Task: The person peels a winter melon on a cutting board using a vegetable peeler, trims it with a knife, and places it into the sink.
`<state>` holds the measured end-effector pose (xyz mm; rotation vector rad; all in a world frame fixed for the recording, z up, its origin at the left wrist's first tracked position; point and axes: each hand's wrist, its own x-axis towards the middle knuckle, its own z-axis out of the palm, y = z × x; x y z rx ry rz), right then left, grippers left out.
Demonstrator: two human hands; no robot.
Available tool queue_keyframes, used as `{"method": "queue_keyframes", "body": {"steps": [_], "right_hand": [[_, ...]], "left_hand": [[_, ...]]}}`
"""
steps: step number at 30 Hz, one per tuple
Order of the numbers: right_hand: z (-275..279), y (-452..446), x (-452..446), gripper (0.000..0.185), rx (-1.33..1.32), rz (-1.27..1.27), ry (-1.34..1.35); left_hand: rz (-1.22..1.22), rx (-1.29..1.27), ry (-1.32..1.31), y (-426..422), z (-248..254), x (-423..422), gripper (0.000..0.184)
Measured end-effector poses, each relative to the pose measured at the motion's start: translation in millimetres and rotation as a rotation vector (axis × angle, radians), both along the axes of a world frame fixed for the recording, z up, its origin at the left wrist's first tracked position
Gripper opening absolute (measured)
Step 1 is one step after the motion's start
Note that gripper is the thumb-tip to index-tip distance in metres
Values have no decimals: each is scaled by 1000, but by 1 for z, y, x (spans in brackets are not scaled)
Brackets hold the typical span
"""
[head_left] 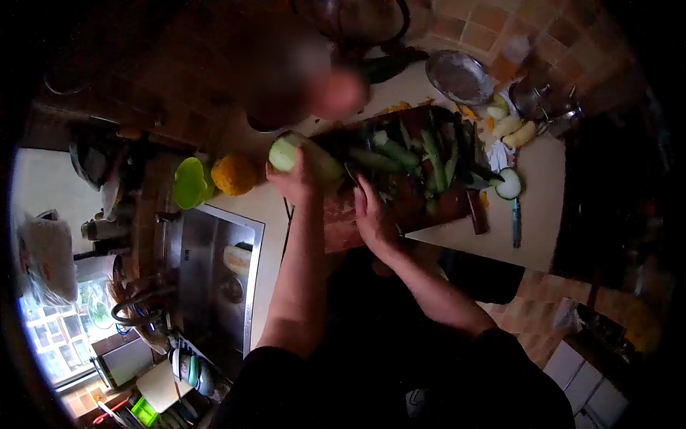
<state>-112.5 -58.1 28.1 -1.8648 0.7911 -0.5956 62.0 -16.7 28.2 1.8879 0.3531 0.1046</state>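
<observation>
My left hand [296, 179] is wrapped around a pale green, peeled gourd [323, 166], which lies tilted over the left end of a dark cutting board [343, 222]. Close to the gourd's right side, my right hand [374, 214] has its fingers closed on a small, dark, thin tool [351, 173]. Whether that is a peeler or a knife I cannot tell. Long green strips of peel [434, 154] are heaped across the board to the right of both hands.
At the left stand a lime-green bowl [190, 183] and an orange round fruit or squash [234, 174], beside the steel sink [214, 236]. A metal bowl [459, 77], pale peeled vegetables [520, 134], a cut white-fleshed slice [508, 184] and a teal-handled tool [516, 225] lie right.
</observation>
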Motion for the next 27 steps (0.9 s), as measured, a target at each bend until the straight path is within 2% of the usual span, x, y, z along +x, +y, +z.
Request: {"method": "queue_keyframes", "body": {"steps": [3,4,6,7,9,11,12,15,17,19,21,22,24,26,27], "right_hand": [[-8,21,21,41,-62,-34,120],[27,30,8,42,-240,-11,223],[37,51,-18,42,-252,57,231],[38,54,-23,42,-261,87,232],[1,45,-6,43,-123,-55,27],[11,22,12,45,193,-80,121],[22,10,21,47,215,-31,221],[14,24,26,47,127,-71,287],[28,43,-5,47,-226,6,244],[21,39,-15,48,-286,54,304],[-20,35,-6,50,-14,81,473],[-28,24,3,52,417,-85,110],[-23,-25,-7,43,876,126,-118],[13,-66,-24,38,1465,346,-135],[17,-73,-25,36,1470,362,-112]], "left_hand": [[30,-124,-11,-5,2,-1,105],[27,-101,-38,-6,-2,3,104],[23,-49,-79,-4,-7,5,104],[25,-100,-48,-6,-3,1,103],[31,-195,0,-6,9,-2,101],[27,-269,-47,-4,7,-4,99],[23,-310,-69,-5,6,-4,98],[68,-161,-39,-4,1,0,97],[64,-217,-74,-2,-6,1,97],[56,-264,-87,-9,0,1,97],[47,-262,-73,-3,13,-5,96],[66,-258,-70,-1,14,-6,96],[108,-269,-65,-4,15,-7,95],[71,-332,-82,-2,9,-4,96],[53,-361,-90,-1,10,-4,96]]}}
